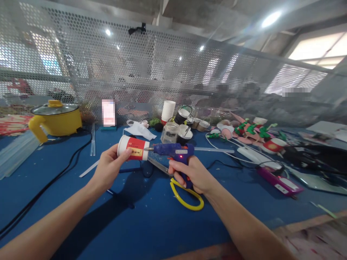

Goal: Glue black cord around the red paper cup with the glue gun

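My left hand (pixel 110 162) grips a red and white paper cup (pixel 132 143), which lies on its side in the air with its base toward the right. A blue hot glue gun (pixel 168 148) is in my right hand (pixel 192 171), its fingers wrapped round the handle. The metal nozzle meets or nearly meets the cup's side near the base; I cannot tell if it touches. A red light glows on the gun, and a clear glue stick (pixel 214 150) sticks out of its back. Beneath the gun lie scissors with yellow handles (pixel 193 207), partly hidden by my right hand.
A yellow electric pot (pixel 61 121) stands at the back left, near clear glue sticks (pixel 20 153). Stacked paper cups (pixel 168 110) and a glass jar (pixel 170 133) are behind the gun. Craft pieces (pixel 249 131), a purple power strip (pixel 279 182) and cables lie right. A phone (pixel 108 112) leans at the back.
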Action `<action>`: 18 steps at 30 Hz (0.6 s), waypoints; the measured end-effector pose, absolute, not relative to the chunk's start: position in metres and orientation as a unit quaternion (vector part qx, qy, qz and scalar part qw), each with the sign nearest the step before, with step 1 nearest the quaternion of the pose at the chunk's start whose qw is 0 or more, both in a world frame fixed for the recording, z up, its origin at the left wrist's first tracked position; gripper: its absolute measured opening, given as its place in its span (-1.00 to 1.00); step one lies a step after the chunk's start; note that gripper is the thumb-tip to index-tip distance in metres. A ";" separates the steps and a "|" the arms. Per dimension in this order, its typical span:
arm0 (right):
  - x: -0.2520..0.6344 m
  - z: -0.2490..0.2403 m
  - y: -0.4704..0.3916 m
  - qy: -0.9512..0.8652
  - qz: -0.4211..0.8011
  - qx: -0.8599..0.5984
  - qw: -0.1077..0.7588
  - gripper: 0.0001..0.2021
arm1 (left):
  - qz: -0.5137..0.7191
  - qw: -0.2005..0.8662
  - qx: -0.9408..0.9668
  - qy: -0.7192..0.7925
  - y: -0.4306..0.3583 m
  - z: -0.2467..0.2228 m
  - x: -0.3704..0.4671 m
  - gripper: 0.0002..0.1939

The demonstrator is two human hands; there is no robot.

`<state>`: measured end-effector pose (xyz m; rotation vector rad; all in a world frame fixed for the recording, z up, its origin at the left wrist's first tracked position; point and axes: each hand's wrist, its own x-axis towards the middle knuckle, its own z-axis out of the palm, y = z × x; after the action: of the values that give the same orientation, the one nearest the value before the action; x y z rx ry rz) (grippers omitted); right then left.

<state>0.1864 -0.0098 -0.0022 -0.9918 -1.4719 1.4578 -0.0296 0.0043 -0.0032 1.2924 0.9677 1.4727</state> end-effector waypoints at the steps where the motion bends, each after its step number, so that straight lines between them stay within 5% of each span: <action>1: 0.187 -0.002 -0.009 -0.580 0.581 -0.395 0.412 -0.74 | 0.599 0.456 0.531 0.390 0.004 -0.004 -0.030 -0.83; 18: 0.187 0.001 -0.002 -0.497 0.651 -0.375 0.434 -0.74 | 0.574 0.303 0.635 0.420 -0.005 0.001 -0.030 -0.77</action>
<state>0.1870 -0.0021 0.0012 -0.9337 -1.2373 1.6213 -0.0297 -0.0049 0.0009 1.6822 1.1144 1.5204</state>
